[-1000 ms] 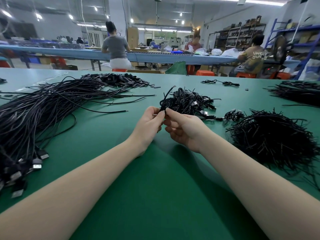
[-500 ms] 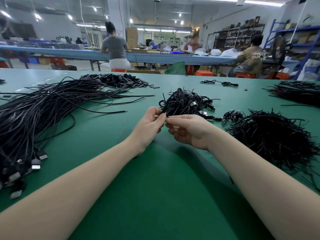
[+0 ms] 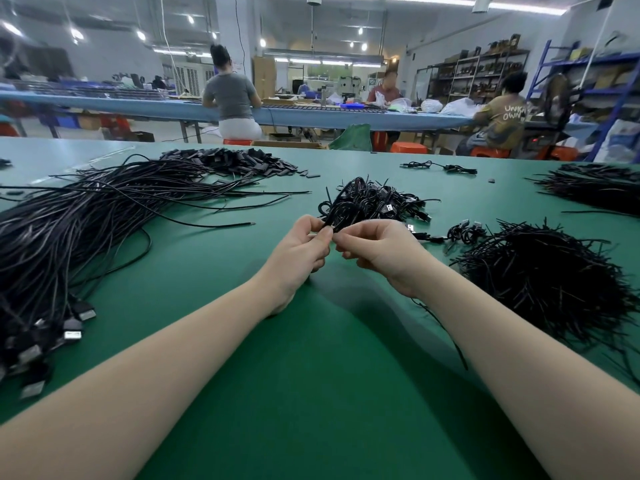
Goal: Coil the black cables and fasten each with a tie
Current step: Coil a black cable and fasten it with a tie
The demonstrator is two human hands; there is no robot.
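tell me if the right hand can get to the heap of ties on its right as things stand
Probably yes, but not freely: the right hand is pinching the coiled cable together with the left hand. The heap of ties lies beside its forearm with only bare mat between.

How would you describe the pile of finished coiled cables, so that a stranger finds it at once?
Start at the green table and find the two hands at its middle. Directly beyond the fingertips lies the pile of coiled cables. Unlike the long straight cables on the left and the bristly heap of ties on the right, it consists of small tight loops with plugs.
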